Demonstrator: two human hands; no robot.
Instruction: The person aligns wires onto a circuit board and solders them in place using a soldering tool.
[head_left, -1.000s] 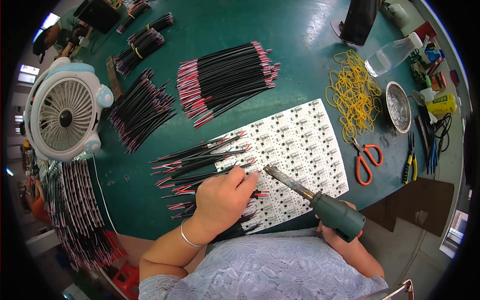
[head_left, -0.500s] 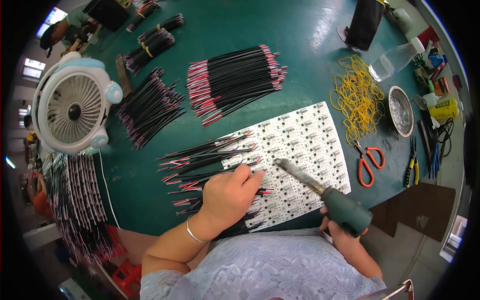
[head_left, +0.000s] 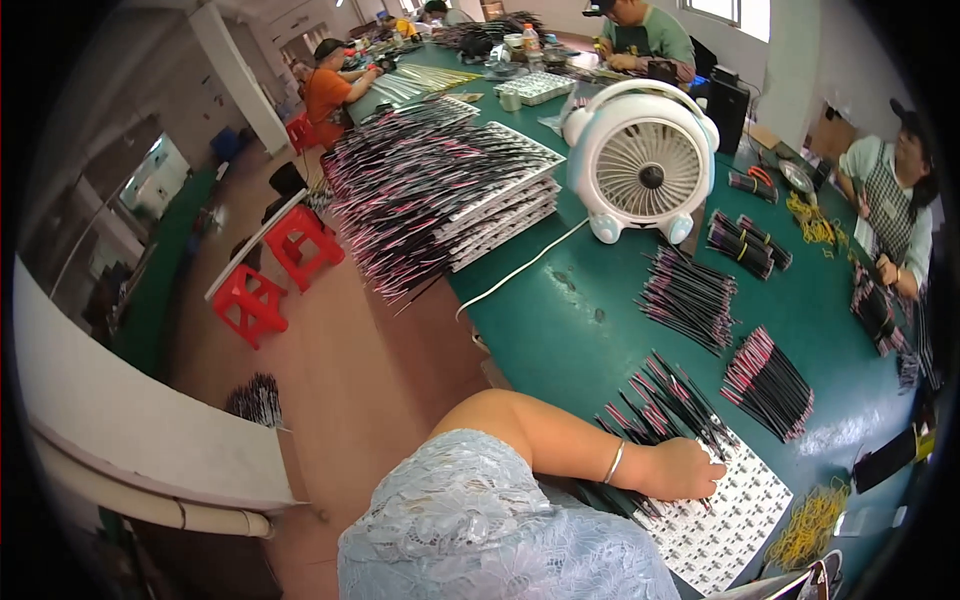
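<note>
My left hand (head_left: pixel 685 468), with a silver bangle on its wrist, rests over the near-left part of a white sheet of small circuit boards (head_left: pixel 745 500). Its fingers are curled together, and whatever they may pinch is hidden. Around the hand, black wires with red and white ends (head_left: pixel 665 400) stick out past the sheet's left edge. A fanned bundle of cut black wires (head_left: pixel 770 385) lies beyond the sheet, and a darker bundle (head_left: pixel 688 300) sits farther off. My right hand is out of the picture.
A white fan (head_left: pixel 648 165) stands on the green table (head_left: pixel 540 330), its cord trailing left. Stacked wired board sheets (head_left: pixel 440 190) overhang the left edge. Yellow bands (head_left: pixel 810 525) lie right of the sheet. Red stools (head_left: pixel 300 240) stand on the floor. Several people work around the table.
The view has swung left and up, showing the room and co-workers. The soldering iron and my right hand have gone out of view. My left hand stays at the sheet.
</note>
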